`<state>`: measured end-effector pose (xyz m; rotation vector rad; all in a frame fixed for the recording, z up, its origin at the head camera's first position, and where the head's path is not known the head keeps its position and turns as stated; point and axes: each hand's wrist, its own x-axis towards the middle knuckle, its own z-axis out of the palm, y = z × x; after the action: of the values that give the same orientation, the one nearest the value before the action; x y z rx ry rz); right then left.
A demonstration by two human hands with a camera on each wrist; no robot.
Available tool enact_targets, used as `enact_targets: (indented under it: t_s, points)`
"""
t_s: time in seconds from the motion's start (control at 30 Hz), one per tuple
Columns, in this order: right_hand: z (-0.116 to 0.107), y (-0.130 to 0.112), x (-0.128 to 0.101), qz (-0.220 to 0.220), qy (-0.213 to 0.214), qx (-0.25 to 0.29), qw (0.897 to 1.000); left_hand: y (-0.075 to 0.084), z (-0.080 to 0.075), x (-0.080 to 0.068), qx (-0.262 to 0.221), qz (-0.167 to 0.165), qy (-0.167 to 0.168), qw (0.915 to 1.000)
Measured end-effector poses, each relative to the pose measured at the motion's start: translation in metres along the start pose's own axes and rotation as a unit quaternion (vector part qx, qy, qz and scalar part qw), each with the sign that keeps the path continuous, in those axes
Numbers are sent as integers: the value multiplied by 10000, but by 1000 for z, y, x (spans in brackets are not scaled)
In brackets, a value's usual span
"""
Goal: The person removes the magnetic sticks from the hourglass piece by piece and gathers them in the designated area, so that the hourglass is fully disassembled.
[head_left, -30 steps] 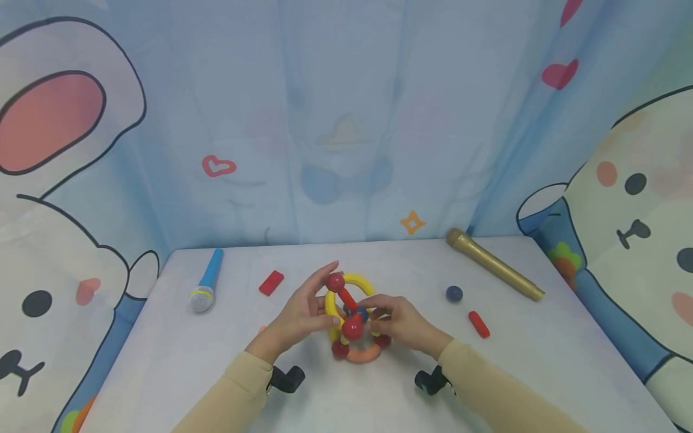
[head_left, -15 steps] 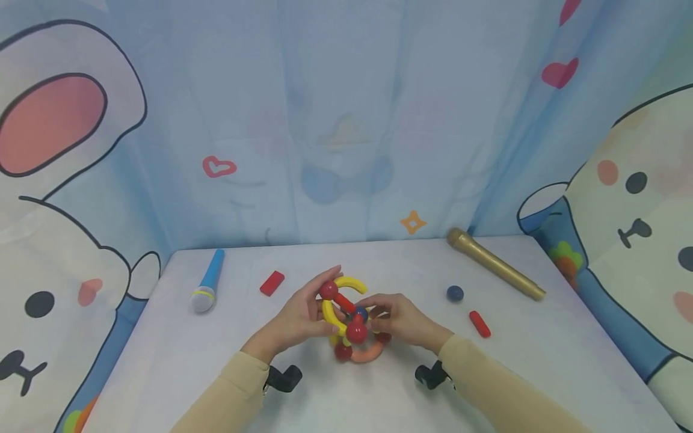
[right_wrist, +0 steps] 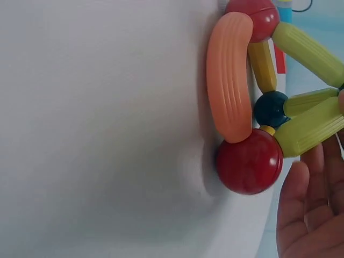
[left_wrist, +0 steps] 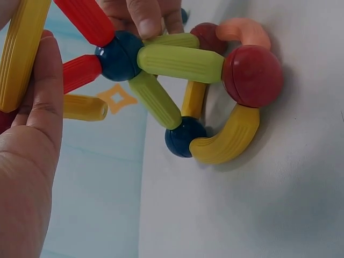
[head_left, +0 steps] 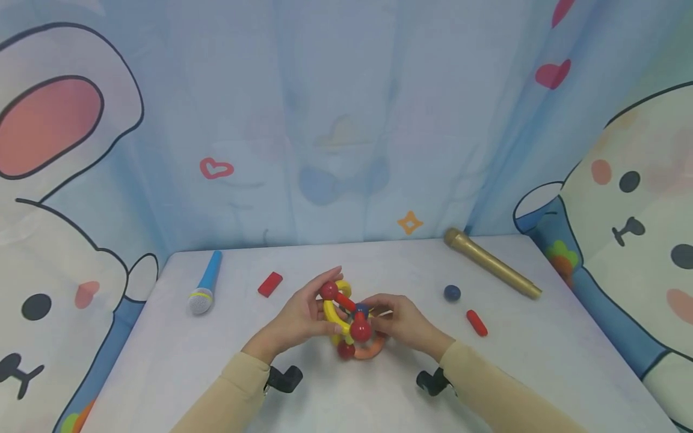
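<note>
Between both hands stands a magnetic ball-and-rod structure. Its base joins a red ball (left_wrist: 252,75), a blue ball (left_wrist: 185,136), a curved yellow rod (left_wrist: 228,142) and a curved orange rod (right_wrist: 230,78). Green rods (left_wrist: 183,62) rise from it to an upper blue ball (left_wrist: 119,55), from which red rods (left_wrist: 82,73) branch. My left hand (head_left: 300,316) grips the upper part, its thumb and fingers around a yellow rod (left_wrist: 22,54). My right hand (head_left: 400,319) holds the structure near the upper blue ball, fingertips at the green rods.
A blue toy microphone (head_left: 206,284) and a red block (head_left: 270,284) lie on the left of the white table (head_left: 346,403). To the right are a loose blue ball (head_left: 452,293), a short red rod (head_left: 477,323) and a gold microphone (head_left: 491,263).
The upper part has tilted left in my left hand, and its far curved yellow rod has swung round behind. The front red ball has shifted slightly right. My right hand stays nearly still.
</note>
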<state>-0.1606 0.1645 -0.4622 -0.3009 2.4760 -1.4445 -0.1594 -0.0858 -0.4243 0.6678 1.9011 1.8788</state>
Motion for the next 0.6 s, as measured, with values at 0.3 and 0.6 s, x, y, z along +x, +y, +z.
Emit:
enact_targets:
  t_s: [0.3,0.6]
  points:
    - [-14,-24,-45,-1862,394,-922,9774,0,1,0,-7,108,-45,9999]
    - [1,-48,-54,-2624,760,-2706,9231,4,3,1,125,-7,27,9999]
